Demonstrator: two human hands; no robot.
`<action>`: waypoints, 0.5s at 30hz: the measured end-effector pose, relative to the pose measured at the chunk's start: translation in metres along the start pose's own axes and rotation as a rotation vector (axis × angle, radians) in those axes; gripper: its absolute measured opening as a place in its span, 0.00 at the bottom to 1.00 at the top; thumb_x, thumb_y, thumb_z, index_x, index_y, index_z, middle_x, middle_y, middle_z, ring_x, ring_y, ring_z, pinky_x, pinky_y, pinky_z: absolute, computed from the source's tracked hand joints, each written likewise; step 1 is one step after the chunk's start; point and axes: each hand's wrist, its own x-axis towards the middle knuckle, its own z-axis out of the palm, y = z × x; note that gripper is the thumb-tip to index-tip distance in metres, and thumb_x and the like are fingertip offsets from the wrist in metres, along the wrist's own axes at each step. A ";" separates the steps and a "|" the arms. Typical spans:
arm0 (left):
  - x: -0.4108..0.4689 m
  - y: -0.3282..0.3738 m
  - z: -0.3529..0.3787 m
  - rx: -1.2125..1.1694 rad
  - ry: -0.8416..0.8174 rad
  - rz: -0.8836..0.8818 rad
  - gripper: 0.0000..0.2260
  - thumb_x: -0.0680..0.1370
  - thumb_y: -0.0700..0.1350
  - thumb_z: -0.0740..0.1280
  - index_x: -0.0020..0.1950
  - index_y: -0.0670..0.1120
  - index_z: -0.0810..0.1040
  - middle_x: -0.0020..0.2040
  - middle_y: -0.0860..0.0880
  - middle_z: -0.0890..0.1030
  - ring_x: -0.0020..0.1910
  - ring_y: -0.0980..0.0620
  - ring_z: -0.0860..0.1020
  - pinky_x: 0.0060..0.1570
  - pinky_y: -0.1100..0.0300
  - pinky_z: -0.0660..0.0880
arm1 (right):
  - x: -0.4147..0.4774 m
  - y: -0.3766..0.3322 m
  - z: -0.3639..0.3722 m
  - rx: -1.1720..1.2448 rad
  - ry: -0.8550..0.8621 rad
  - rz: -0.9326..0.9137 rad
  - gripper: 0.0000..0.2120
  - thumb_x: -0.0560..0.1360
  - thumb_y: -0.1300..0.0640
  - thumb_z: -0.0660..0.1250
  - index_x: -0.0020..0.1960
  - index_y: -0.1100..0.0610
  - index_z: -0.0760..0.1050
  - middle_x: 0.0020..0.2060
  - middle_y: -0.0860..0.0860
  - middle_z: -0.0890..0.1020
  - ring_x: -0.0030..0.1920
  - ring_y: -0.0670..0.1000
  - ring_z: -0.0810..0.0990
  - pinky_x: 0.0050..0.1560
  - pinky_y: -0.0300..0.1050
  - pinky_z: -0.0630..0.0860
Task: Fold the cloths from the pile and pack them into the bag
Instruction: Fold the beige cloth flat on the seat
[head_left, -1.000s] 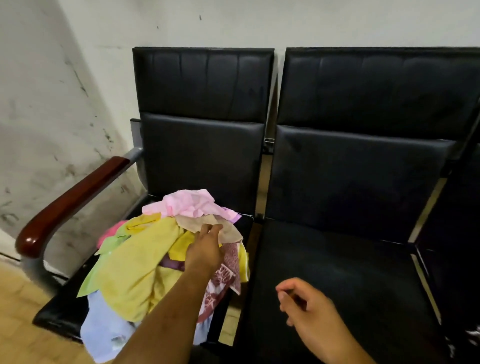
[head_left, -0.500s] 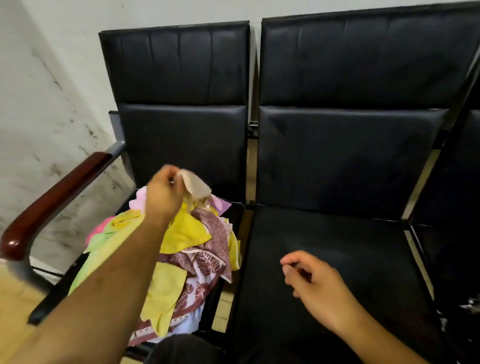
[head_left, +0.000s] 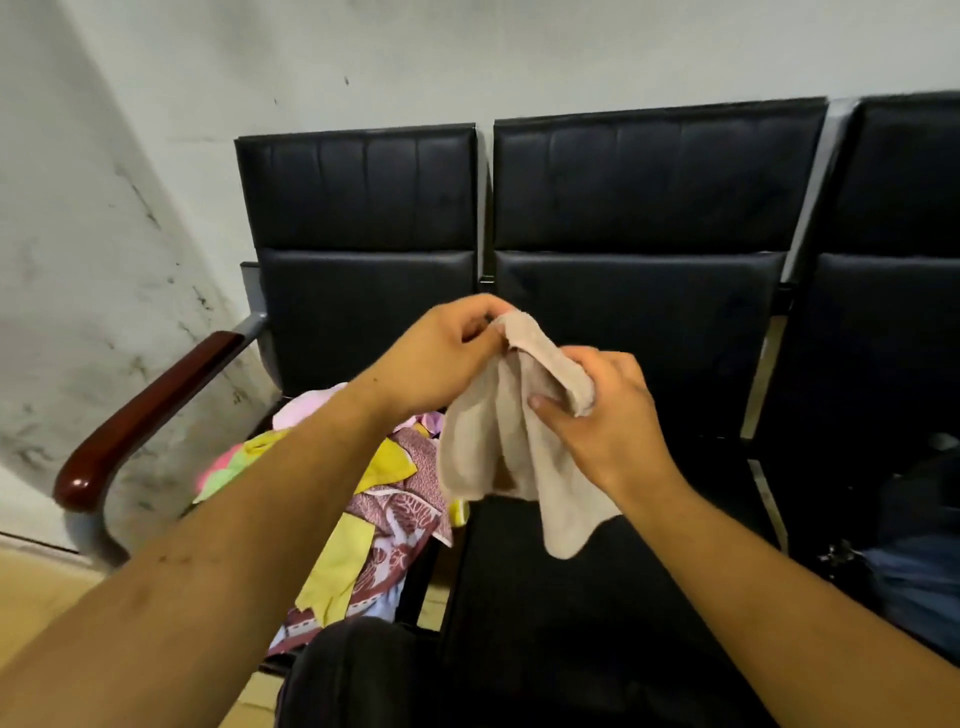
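Head view: both hands hold a beige cloth (head_left: 498, 447) up over the middle seat (head_left: 561, 597), left hand (head_left: 441, 358) pinching its top edge, right hand (head_left: 602, 415) gripping beside. The cloth pile (head_left: 384, 499) lies on the left seat.

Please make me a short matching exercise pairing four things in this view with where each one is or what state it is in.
Things:
1. beige cloth
2. cloth pile
3. wooden armrest
4. middle seat

Places or states:
A. heaped on the left-hand seat
B. bare black cushion under the hands
C. held up in the air by the left hand and right hand
D. at the bench's left end, near the wall

Pairs: 1-C, 2-A, 3-D, 4-B
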 end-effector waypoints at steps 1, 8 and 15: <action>-0.005 0.000 0.009 -0.003 -0.005 -0.037 0.07 0.85 0.52 0.64 0.57 0.55 0.81 0.50 0.57 0.85 0.51 0.59 0.83 0.52 0.58 0.80 | -0.006 0.004 -0.009 -0.047 0.036 -0.027 0.14 0.76 0.47 0.74 0.60 0.44 0.78 0.60 0.45 0.72 0.54 0.38 0.73 0.58 0.35 0.74; -0.033 -0.005 0.065 0.015 -0.143 -0.221 0.13 0.84 0.57 0.63 0.52 0.48 0.77 0.48 0.47 0.81 0.46 0.53 0.78 0.44 0.57 0.73 | -0.031 0.027 -0.055 -0.070 0.062 0.140 0.13 0.82 0.44 0.63 0.53 0.53 0.78 0.56 0.45 0.73 0.47 0.41 0.76 0.45 0.32 0.71; -0.035 -0.027 0.091 0.296 -0.339 -0.168 0.13 0.77 0.50 0.74 0.58 0.57 0.76 0.50 0.60 0.80 0.48 0.60 0.79 0.42 0.67 0.74 | -0.040 0.054 -0.093 -0.125 0.006 0.204 0.12 0.82 0.42 0.62 0.46 0.46 0.78 0.51 0.45 0.77 0.46 0.40 0.76 0.43 0.31 0.68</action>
